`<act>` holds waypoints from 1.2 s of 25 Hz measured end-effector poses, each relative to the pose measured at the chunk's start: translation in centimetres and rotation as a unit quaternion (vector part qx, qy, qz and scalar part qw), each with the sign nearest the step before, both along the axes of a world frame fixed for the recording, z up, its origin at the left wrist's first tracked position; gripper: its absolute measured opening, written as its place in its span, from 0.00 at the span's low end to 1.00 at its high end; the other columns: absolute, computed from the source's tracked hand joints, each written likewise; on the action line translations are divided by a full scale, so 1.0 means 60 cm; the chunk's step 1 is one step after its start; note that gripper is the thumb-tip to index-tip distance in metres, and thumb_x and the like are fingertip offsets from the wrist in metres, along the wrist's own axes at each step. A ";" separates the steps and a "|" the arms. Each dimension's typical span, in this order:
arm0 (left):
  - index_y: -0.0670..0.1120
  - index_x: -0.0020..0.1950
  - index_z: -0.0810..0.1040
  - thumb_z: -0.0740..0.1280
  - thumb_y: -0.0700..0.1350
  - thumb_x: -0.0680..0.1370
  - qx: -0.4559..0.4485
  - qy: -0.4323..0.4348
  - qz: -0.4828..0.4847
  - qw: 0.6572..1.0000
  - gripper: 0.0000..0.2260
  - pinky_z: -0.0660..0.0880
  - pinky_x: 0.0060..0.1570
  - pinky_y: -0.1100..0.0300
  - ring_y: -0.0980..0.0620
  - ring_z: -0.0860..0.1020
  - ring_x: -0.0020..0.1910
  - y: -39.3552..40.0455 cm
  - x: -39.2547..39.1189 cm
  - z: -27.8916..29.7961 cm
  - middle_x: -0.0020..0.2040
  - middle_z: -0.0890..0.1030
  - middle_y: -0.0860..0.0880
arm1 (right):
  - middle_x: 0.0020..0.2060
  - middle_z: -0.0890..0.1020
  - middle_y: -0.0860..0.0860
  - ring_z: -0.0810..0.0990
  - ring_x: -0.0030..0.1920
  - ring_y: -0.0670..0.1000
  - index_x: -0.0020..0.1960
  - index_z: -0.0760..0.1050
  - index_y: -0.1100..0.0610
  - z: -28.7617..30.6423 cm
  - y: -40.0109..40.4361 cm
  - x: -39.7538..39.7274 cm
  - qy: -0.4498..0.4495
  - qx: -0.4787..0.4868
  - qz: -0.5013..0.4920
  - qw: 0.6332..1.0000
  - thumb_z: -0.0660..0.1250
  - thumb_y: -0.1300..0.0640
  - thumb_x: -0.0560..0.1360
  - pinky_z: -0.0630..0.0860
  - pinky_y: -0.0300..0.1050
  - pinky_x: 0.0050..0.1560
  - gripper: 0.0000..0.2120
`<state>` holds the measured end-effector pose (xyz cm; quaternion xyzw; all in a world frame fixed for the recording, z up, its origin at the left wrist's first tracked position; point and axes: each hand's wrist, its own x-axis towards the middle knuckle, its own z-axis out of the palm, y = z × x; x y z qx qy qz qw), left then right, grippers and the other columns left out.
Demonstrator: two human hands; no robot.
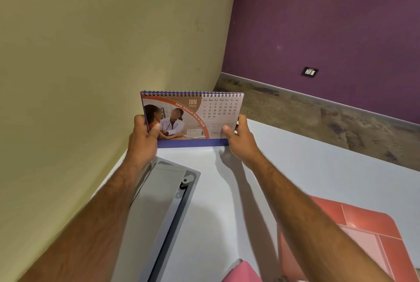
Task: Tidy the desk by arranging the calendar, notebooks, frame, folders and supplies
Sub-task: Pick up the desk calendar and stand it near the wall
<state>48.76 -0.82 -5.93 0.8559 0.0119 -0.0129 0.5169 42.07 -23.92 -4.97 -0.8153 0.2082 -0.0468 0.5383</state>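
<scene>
A spiral-bound desk calendar point(193, 118) showing June stands upright at the far left corner of the white desk point(284, 168), facing me. My left hand point(144, 138) grips its left edge, thumb on the front page. Its right edge is held by my right hand point(238, 138), thumb on the page too. The calendar's blue base sits at or just above the desk surface; I cannot tell if it touches.
A grey folder point(168, 202) with a clip lies on the desk under my left forearm. A red folder point(363, 231) lies at the right front, a pink item point(241, 272) at the bottom edge. A cream wall runs close along the left; floor lies beyond the desk's far edge.
</scene>
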 end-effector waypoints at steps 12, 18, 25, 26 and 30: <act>0.45 0.68 0.64 0.66 0.50 0.79 0.004 -0.007 0.024 1.000 0.21 0.70 0.53 0.54 0.44 0.75 0.60 0.022 -0.028 0.050 0.64 0.75 0.43 | 0.76 0.60 0.54 0.65 0.72 0.60 0.72 0.55 0.43 0.058 -0.007 -0.056 0.038 -0.008 -0.048 0.998 0.63 0.55 0.80 0.70 0.58 0.67 0.25; 0.43 0.64 0.68 0.68 0.49 0.78 -0.010 -0.071 0.035 0.997 0.18 0.70 0.49 0.60 0.48 0.74 0.56 0.008 -0.090 0.127 0.58 0.75 0.45 | 0.76 0.62 0.54 0.66 0.72 0.59 0.71 0.57 0.44 0.115 0.000 -0.131 0.002 0.001 -0.086 0.996 0.63 0.53 0.80 0.69 0.55 0.67 0.24; 0.44 0.63 0.69 0.66 0.50 0.79 -0.073 -0.058 -0.002 0.996 0.16 0.68 0.40 0.69 0.51 0.76 0.52 -0.012 -0.227 0.214 0.55 0.76 0.49 | 0.73 0.66 0.54 0.71 0.68 0.58 0.71 0.61 0.47 0.199 0.016 -0.266 -0.041 0.016 -0.095 0.994 0.64 0.53 0.79 0.74 0.46 0.56 0.22; 0.44 0.62 0.70 0.66 0.50 0.80 -0.082 -0.052 -0.006 0.995 0.15 0.67 0.39 0.70 0.52 0.75 0.52 -0.013 -0.253 0.221 0.54 0.76 0.50 | 0.71 0.69 0.54 0.73 0.65 0.57 0.70 0.61 0.47 0.205 0.018 -0.291 -0.050 0.017 -0.102 0.993 0.64 0.52 0.79 0.76 0.46 0.54 0.22; 0.46 0.60 0.72 0.66 0.51 0.79 -0.113 0.002 0.014 0.993 0.13 0.70 0.40 0.66 0.52 0.76 0.52 -0.012 -0.356 0.221 0.54 0.76 0.50 | 0.58 0.76 0.53 0.79 0.50 0.51 0.67 0.65 0.51 0.198 0.022 -0.409 -0.056 0.016 -0.135 0.989 0.67 0.53 0.77 0.73 0.37 0.37 0.21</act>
